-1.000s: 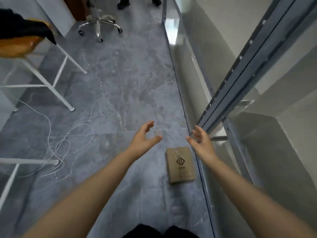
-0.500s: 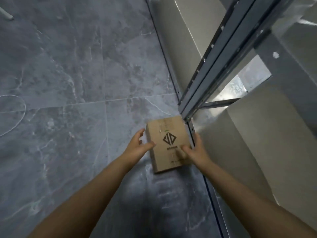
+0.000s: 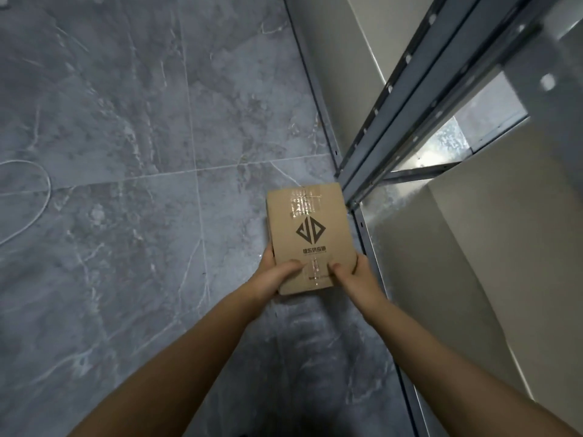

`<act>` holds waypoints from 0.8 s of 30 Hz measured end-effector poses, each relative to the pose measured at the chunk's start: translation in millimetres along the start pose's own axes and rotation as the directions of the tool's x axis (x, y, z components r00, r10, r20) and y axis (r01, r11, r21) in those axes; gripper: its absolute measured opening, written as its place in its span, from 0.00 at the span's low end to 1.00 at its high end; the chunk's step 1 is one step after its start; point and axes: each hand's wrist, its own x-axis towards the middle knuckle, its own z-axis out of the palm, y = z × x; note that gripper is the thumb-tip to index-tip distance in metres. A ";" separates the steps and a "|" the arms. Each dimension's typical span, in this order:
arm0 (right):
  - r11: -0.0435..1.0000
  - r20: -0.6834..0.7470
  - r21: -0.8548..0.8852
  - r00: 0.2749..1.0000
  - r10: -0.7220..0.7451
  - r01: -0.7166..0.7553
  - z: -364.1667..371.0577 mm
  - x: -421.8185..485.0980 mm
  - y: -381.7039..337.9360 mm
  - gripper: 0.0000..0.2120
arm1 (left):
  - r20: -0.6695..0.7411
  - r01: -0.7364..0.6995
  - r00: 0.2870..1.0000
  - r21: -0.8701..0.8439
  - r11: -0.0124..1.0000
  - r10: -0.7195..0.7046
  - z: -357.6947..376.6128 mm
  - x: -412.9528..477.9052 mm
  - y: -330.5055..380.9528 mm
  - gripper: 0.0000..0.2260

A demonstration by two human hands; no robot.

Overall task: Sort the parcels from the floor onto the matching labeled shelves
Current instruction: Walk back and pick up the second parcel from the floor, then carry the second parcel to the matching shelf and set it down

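Observation:
A small brown cardboard parcel [image 3: 310,238] with a dark diamond logo and clear tape on top is held at its near end by both hands. My left hand [image 3: 274,275] grips its left near corner, thumb on the top face. My right hand [image 3: 355,275] grips the right near corner, thumb also on top. The parcel sits just over the grey marble floor [image 3: 126,184], beside the foot of the grey metal shelf upright [image 3: 410,99]. Whether its far end still touches the floor I cannot tell.
The shelf unit's pale boards [image 3: 492,247] and grey frame rails fill the right side, close to the parcel's right edge. A thin white cable [image 3: 44,197] loops on the floor at the far left. Open tiled floor lies to the left.
My hands reached down from mid-air, came to the parcel's sides, and have now closed on its near end with thumbs on top. The view has dropped closer to the floor.

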 end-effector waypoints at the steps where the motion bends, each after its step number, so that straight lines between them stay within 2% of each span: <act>1: 1.000 0.013 -0.007 1.000 -0.016 0.016 -2.3 -11.2 -10.9 0.24 | -0.012 -0.008 1.000 -0.015 1.000 0.008 -1.8 -13.6 12.6 0.21; 3: 0.999 0.029 -0.003 0.999 -0.038 0.038 -9.0 -44.5 -39.0 0.21 | -0.027 -0.037 0.999 -0.019 0.999 0.036 -4.2 -50.8 40.9 0.22; 6: 0.999 0.038 0.009 0.998 -0.052 0.051 -27.5 -106.8 -98.3 0.07 | -0.068 -0.024 0.998 -0.063 0.998 0.020 -10.4 -110.5 93.9 0.21; 7: 0.997 0.036 0.010 0.996 -0.080 0.080 -30.8 -118.9 -108.4 0.06 | -0.082 -0.027 0.996 -0.068 0.997 0.022 -9.8 -121.9 102.4 0.19; 9: 0.993 0.036 -0.001 0.992 -0.122 0.122 -48.4 -159.8 -154.0 0.11 | -0.115 -0.010 0.993 -0.161 0.987 -0.008 -12.8 -165.9 147.0 0.15; 12: 0.981 0.029 0.007 0.980 -0.196 0.196 -73.4 -228.7 -233.8 0.16 | -0.152 -0.046 0.988 -0.313 0.949 -0.003 -15.5 -240.6 220.0 0.21; 14: 0.967 0.029 0.011 0.966 -0.255 0.255 -90.9 -264.5 -288.8 0.11 | -0.194 -0.082 0.981 -0.375 0.923 0.008 -20.6 -284.2 272.6 0.25; 16: 0.947 0.026 0.037 0.947 -0.319 0.318 -108.7 -302.7 -346.7 0.05 | -0.249 -0.153 0.966 -0.350 0.924 0.066 -24.0 -329.5 325.0 0.27; 18: 0.920 0.006 0.048 0.921 -0.390 0.390 -125.5 -343.3 -404.2 0.12 | -0.335 -0.277 0.924 -0.252 0.927 0.184 -21.4 -376.8 382.8 0.27; 20: 0.893 -0.023 0.075 0.896 -0.444 0.444 -142.1 -383.6 -455.9 0.17 | -0.397 -0.359 0.882 -0.217 0.908 0.253 -18.8 -421.5 435.9 0.35; 24: 0.828 -0.043 0.146 0.840 -0.541 0.541 -173.2 -453.8 -533.0 0.16 | -0.406 -0.454 0.834 -0.119 0.883 0.374 -17.2 -497.8 512.1 0.41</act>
